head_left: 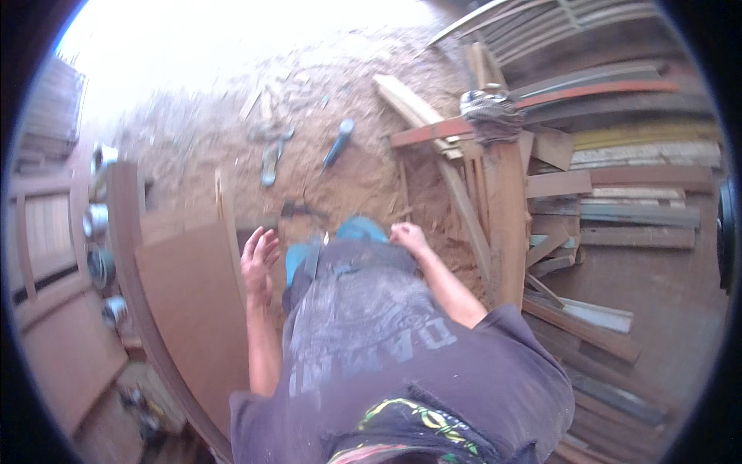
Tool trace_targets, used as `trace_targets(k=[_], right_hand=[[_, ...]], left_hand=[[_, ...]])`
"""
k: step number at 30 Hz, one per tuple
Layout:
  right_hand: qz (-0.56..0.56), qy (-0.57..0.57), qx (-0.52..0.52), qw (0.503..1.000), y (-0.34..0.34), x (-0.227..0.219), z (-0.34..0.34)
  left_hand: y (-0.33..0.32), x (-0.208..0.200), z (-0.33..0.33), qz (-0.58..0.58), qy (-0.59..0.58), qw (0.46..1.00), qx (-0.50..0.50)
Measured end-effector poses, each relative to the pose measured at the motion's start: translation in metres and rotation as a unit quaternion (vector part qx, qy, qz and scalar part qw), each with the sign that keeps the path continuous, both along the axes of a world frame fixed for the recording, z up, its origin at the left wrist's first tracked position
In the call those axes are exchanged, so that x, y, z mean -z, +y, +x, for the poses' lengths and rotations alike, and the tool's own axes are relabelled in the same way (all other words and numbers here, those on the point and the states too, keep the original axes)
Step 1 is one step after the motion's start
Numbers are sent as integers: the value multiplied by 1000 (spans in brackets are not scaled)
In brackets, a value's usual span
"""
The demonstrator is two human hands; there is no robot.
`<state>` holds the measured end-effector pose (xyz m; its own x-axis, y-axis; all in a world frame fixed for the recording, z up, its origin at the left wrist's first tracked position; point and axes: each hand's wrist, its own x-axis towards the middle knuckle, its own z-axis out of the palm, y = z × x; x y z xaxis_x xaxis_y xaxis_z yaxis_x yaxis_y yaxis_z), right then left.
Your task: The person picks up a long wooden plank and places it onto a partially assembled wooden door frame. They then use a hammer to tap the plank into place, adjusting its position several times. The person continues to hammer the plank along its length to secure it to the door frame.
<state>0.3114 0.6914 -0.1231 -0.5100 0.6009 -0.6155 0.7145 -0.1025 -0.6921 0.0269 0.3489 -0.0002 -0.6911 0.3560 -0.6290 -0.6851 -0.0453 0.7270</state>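
Note:
My left hand (261, 263) is raised beside a brown wooden door panel (185, 286), its fingers apart and nothing visible in them. At the right side of my waist, my right hand (407, 238) has its fingers curled together. Whatever they may hold is too small and blurred to make out. On the dusty ground ahead lies a blue-and-grey power tool (338, 142), apart from both hands. A dark tool (300, 209) rests nearer to me, and a sandal (270, 164) is to its left.
A thick wooden post (506, 216) with cloth wrapped round its top stands at my right. Beyond it are stacked boards (641, 185). Long planks (413, 104) lean by the post. Several paint cans (97, 220) line the left, near another panelled door (46, 240). Wood scraps litter the ground.

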Motion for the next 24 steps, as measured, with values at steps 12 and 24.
trace_targets(k=[12,24], right_hand=[[32,-37,104,993,-13,-10,5],[-12,-26,70,997,61,88,-2]], left_hand=[[151,-293,-69,673,318,588,317],[256,-351,-96,700,312,511,390]])
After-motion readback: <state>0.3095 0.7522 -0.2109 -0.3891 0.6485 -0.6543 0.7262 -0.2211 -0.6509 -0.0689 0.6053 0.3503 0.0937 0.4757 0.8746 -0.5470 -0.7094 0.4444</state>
